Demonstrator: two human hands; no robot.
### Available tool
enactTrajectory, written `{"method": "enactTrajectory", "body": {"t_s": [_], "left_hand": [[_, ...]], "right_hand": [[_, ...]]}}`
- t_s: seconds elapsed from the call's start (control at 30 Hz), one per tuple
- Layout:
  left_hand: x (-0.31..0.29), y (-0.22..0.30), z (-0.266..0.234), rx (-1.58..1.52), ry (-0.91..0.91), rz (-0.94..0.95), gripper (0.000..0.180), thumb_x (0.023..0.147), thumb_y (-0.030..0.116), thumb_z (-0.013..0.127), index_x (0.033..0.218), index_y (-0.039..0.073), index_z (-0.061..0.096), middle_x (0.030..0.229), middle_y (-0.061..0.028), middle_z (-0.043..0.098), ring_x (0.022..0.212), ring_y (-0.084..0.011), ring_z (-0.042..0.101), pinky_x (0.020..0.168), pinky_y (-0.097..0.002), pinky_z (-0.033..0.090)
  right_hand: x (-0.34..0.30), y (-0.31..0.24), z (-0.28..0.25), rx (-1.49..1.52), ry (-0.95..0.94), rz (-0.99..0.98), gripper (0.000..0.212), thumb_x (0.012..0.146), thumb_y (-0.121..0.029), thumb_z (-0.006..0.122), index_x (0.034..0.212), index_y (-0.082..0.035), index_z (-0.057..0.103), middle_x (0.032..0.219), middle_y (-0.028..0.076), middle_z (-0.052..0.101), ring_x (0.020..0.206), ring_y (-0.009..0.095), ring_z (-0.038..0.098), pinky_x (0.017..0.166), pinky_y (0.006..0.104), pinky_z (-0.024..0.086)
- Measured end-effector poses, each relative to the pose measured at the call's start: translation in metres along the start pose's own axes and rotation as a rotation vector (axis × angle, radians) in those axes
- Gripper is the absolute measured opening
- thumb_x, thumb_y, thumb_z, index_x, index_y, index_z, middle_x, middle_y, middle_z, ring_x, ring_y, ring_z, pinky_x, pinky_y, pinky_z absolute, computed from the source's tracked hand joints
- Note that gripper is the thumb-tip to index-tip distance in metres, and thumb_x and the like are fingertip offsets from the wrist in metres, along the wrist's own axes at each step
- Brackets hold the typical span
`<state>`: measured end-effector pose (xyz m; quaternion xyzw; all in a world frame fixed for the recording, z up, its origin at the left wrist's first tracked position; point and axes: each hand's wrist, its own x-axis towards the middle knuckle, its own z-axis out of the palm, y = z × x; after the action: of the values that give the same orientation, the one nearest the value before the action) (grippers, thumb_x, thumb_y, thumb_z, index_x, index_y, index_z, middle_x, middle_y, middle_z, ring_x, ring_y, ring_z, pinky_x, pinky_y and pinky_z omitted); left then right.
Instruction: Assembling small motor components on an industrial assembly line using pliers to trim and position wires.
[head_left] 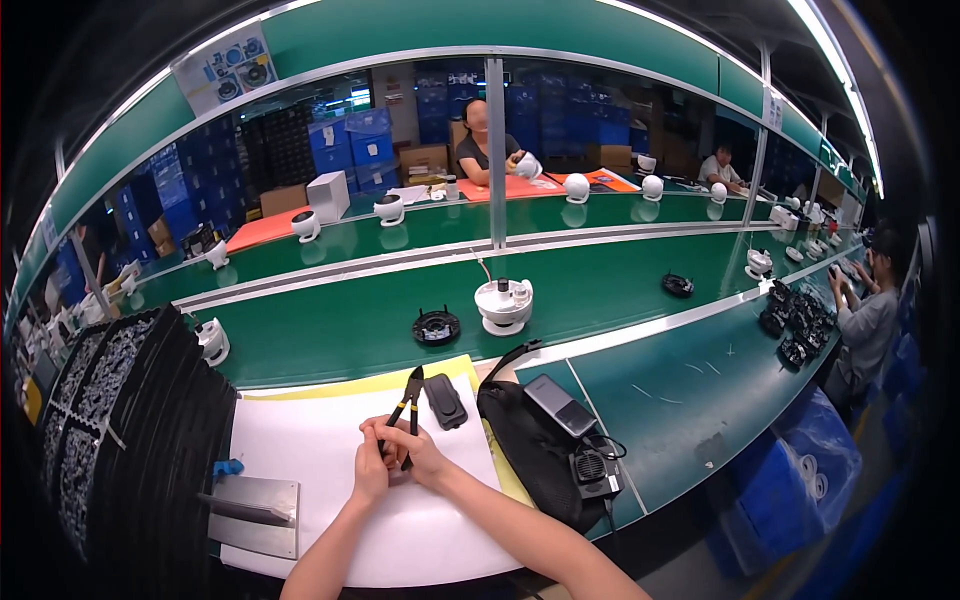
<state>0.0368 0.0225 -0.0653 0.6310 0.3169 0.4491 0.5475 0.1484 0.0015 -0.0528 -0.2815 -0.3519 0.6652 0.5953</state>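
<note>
A pair of cutting pliers point(409, 398) with dark jaws and black-and-yellow handles points away from me over the white sheet point(330, 540). My right hand point(425, 456) is closed around its handles. Pressed up against it on the left, my left hand point(370, 470) is closed, its fingertips by the pliers' left handle. Whatever those fingers pinch, if anything, is hidden. Just right of the jaws lies a small dark grey oblong device point(445, 401). Beyond the sheet, a round black part point(436, 326) and a white round housing point(503, 306) stand on the green conveyor point(330, 335).
Stacked black trays point(160, 400) of small parts rise at my left, beside a metal plate fixture point(255, 515). To my right are a black bag point(530, 450), a power bank point(559, 405) and a pile of black parts point(797, 320). Other people work across and along the line.
</note>
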Motion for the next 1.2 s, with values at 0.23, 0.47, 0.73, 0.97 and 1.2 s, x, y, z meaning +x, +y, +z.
{"method": "enactTrajectory", "body": {"t_s": [0.23,0.47,0.73,0.97,1.2], "left_hand": [[0.000,0.003,0.002,0.009,0.012,-0.014,0.057,0.098,0.045,0.018,0.056,0.010,0.034,0.053,0.0038,0.035,0.048,-0.0064,0.031,0.045,-0.0224,0.022],[0.007,-0.001,-0.004,-0.098,0.045,0.014,0.058,0.097,0.047,0.017,0.053,0.012,0.029,0.050,0.0047,0.030,0.046,-0.0074,0.026,0.044,-0.0234,0.020],[0.004,-0.002,-0.003,-0.043,-0.032,0.004,0.059,0.097,0.048,0.014,0.053,0.012,0.029,0.050,0.0043,0.029,0.046,-0.0081,0.028,0.045,-0.0228,0.022],[0.000,0.002,0.003,0.010,-0.030,-0.042,0.057,0.098,0.043,0.015,0.055,0.011,0.034,0.052,0.0043,0.034,0.048,-0.0066,0.028,0.045,-0.0226,0.022],[0.000,-0.005,0.000,0.035,-0.042,0.014,0.056,0.099,0.041,0.016,0.057,0.009,0.037,0.053,0.0041,0.036,0.049,-0.0063,0.029,0.046,-0.0227,0.023]], "right_hand": [[0.003,0.004,-0.002,-0.005,0.052,-0.008,0.031,0.083,-0.030,0.060,0.101,-0.006,0.064,0.060,-0.006,0.046,0.051,0.003,0.041,0.047,0.0174,0.029],[0.004,-0.004,-0.008,0.084,-0.164,-0.039,0.041,0.083,-0.028,0.054,0.115,-0.002,0.056,0.110,0.007,0.056,0.088,0.013,0.054,0.076,0.0267,0.043],[0.005,-0.002,-0.014,0.055,-0.192,0.003,0.035,0.082,-0.026,0.056,0.109,-0.003,0.058,0.096,0.005,0.059,0.068,0.009,0.054,0.061,0.0225,0.042],[0.002,0.004,-0.006,0.032,0.035,0.025,0.031,0.083,-0.030,0.058,0.101,-0.005,0.060,0.067,-0.003,0.053,0.051,0.007,0.046,0.045,0.0202,0.033],[0.000,-0.002,0.001,0.042,0.088,0.023,0.026,0.084,-0.028,0.058,0.097,-0.005,0.062,0.069,-0.004,0.051,0.050,0.005,0.044,0.042,0.0191,0.030]]}}
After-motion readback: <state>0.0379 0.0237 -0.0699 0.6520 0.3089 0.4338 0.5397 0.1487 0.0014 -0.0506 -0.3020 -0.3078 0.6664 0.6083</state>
